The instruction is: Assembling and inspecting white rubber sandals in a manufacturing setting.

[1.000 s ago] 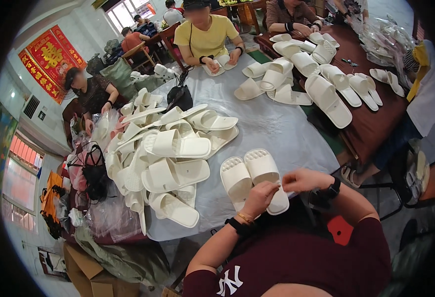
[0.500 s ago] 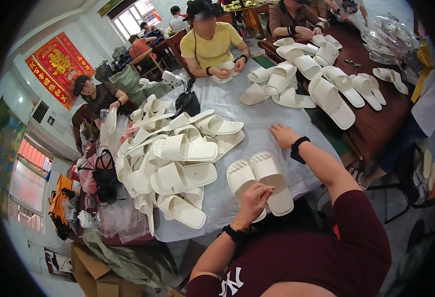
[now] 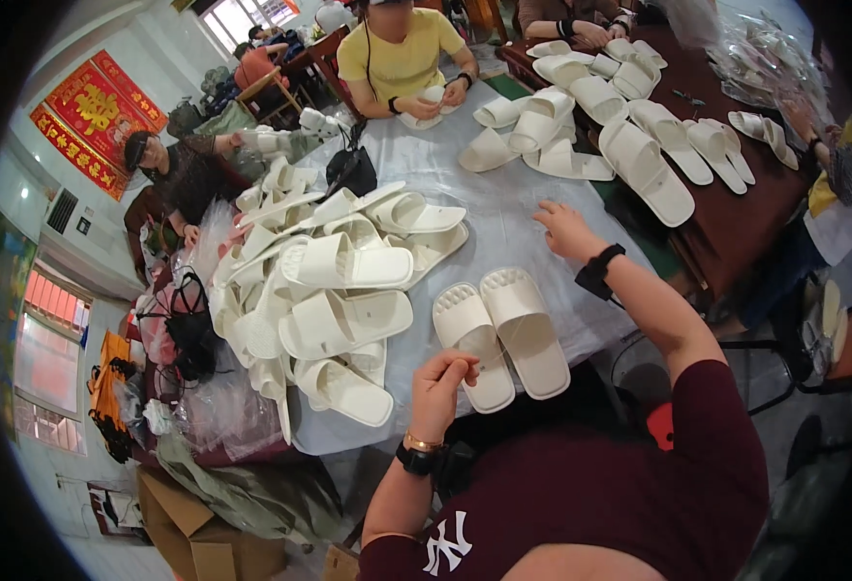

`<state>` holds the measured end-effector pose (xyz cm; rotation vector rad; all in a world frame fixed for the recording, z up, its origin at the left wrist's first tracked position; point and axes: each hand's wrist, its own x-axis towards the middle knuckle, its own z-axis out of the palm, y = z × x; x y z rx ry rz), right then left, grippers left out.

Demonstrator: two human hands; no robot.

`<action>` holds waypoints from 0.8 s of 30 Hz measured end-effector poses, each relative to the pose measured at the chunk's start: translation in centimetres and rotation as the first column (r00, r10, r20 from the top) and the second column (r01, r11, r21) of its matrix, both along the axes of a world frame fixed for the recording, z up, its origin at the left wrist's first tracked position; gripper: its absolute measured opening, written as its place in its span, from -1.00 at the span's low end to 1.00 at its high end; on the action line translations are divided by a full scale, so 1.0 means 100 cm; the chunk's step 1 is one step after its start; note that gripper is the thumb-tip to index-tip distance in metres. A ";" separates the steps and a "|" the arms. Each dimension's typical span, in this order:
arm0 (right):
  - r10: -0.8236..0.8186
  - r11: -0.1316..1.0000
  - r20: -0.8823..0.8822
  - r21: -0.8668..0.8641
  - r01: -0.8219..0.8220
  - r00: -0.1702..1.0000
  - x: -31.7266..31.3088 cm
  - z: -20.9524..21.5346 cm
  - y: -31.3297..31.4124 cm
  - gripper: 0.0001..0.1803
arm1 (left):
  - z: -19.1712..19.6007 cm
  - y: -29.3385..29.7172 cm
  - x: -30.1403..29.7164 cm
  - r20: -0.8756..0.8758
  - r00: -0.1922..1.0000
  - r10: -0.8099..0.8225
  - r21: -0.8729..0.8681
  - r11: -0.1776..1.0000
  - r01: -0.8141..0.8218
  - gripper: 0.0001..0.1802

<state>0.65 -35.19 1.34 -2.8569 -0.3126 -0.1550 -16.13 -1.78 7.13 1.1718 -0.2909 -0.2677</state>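
Observation:
A pair of cream slippers lies side by side at the near edge of the table: a left slipper (image 3: 471, 334) and a right slipper (image 3: 527, 329), toes pointing away from me. My left hand (image 3: 439, 387) is beside the left slipper's heel, thumb and fingers pinched together. A thin pale line seems to run from the fingertips over the slippers; what they hold is too small to name. Beyond the pair, my right hand (image 3: 569, 232) hovers by the plastic-covered tabletop with its fingers stretched out and nothing in them. A black band circles each wrist.
A large heap of cream slippers (image 3: 343, 261) fills the table's left side. More slippers (image 3: 645, 172) stand on the dark red table to the right. Across from me, a person in yellow (image 3: 397, 63) handles a slipper. A black bag (image 3: 352, 172) sits behind the heap.
My left hand has drawn back to the left, off the slippers, still pinched. My right hand stays stretched out, slightly higher in view. The whole view has tilted a little.

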 end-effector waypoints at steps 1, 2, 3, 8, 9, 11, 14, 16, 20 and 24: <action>0.052 0.983 0.175 0.166 -0.081 0.983 -0.010 0.002 0.001 -0.59 | -0.004 -0.003 0.002 -0.037 0.999 0.022 0.043 0.999 -0.020 -0.80; 0.056 0.984 0.161 0.160 -0.082 0.985 -0.028 0.014 0.006 -0.59 | -0.009 -0.006 0.003 -0.077 0.996 0.045 0.086 0.996 -0.038 -0.79; 0.054 0.936 0.039 0.347 -0.064 0.998 -0.049 0.032 0.021 -0.61 | -0.014 -0.005 0.004 -0.093 0.994 0.063 0.083 0.995 -0.056 -0.79; 0.294 0.774 -0.312 0.632 -0.034 0.904 -0.143 0.052 0.066 -0.70 | -0.029 -0.008 0.008 -0.145 0.987 0.075 0.133 0.990 -0.056 -0.78; 0.289 0.776 -0.321 0.631 -0.024 0.902 -0.155 0.043 0.069 -0.70 | -0.030 -0.009 0.008 -0.154 0.986 0.070 0.132 0.990 -0.050 -0.78; 0.376 0.788 -0.221 0.587 -0.185 0.900 -0.171 0.018 0.070 -0.73 | -0.030 -0.009 0.008 -0.192 0.977 0.095 0.110 0.991 -0.074 -0.76; 0.354 0.862 -0.339 0.480 -0.163 0.872 -0.180 0.002 0.063 -0.75 | -0.031 -0.004 0.008 -0.229 0.964 0.135 0.113 0.987 -0.111 -0.76; 0.276 0.845 -0.323 0.531 -0.068 0.905 -0.185 0.002 0.062 -0.75 | -0.033 0.002 0.010 -0.250 0.954 0.164 0.134 0.982 -0.134 -0.76; 0.088 0.786 -0.274 0.609 0.102 0.958 -0.186 0.010 0.066 -0.72 | -0.034 0.007 0.009 -0.254 0.951 0.178 0.120 0.981 -0.151 -0.78; 0.101 0.853 -0.142 0.521 -0.012 0.985 -0.185 0.008 0.070 -0.67 | -0.032 0.005 0.006 -0.257 0.952 0.168 0.102 0.984 -0.146 -0.78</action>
